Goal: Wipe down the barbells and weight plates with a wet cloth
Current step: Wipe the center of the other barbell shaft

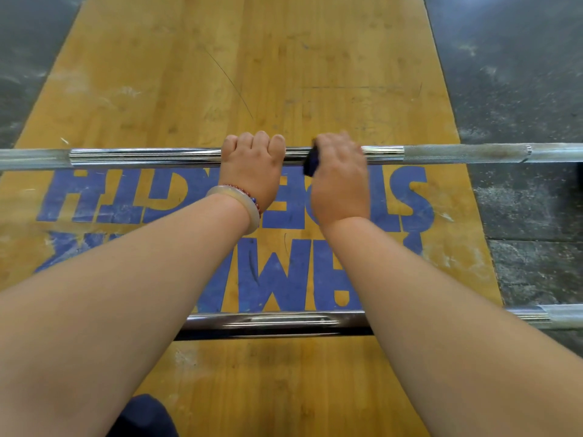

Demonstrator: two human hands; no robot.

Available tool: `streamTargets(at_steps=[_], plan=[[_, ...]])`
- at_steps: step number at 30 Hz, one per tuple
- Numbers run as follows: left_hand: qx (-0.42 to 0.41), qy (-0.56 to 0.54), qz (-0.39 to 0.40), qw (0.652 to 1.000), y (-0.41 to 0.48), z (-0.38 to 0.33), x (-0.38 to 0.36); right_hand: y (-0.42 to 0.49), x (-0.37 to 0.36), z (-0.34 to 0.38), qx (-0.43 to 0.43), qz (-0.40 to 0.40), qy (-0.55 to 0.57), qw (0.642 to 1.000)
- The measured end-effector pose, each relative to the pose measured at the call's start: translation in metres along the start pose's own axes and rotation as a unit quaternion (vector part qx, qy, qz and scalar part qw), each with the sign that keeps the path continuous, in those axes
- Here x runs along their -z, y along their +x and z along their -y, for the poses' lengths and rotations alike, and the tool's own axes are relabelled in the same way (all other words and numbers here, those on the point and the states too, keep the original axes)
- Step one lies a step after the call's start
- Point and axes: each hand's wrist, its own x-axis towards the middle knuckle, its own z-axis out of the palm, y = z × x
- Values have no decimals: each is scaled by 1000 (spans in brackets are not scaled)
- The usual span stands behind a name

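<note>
A chrome barbell (142,156) lies across the wooden platform from left to right, smooth in the middle and knurled toward both ends. My left hand (252,167) is wrapped over its middle, fingers curled around the shaft. Right beside it, my right hand (339,175) is closed around the same bar with a dark blue cloth (311,164) pressed against the steel; only an edge of the cloth shows by the thumb. A second barbell (271,323) lies parallel and nearer to me, partly hidden under both forearms.
The wooden platform (220,74) carries large blue painted letters. Dark rubber flooring (520,89) borders it on the right and on the left. A dark blue piece of clothing (142,417) shows at the bottom edge. Pale and beaded bracelets (243,203) circle my left wrist.
</note>
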Motion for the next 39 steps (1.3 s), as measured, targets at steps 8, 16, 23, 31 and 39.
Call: streamTargets(at_steps=[8, 16, 23, 31, 39], plan=[[-42, -13, 88, 995, 18, 12, 7, 7, 17, -24, 34, 37, -4, 999], [-68, -73, 157, 983, 25, 17, 20, -1, 12, 4, 37, 70, 10, 997], [-68, -78, 175, 979, 27, 18, 21, 0, 17, -25, -45, 15, -22, 999], [-72, -80, 70, 992, 9, 17, 13, 19, 25, 7, -137, -79, 129, 979], [-33, -87, -31, 995, -10, 33, -1, 39, 31, 25, -59, -182, 141, 971]])
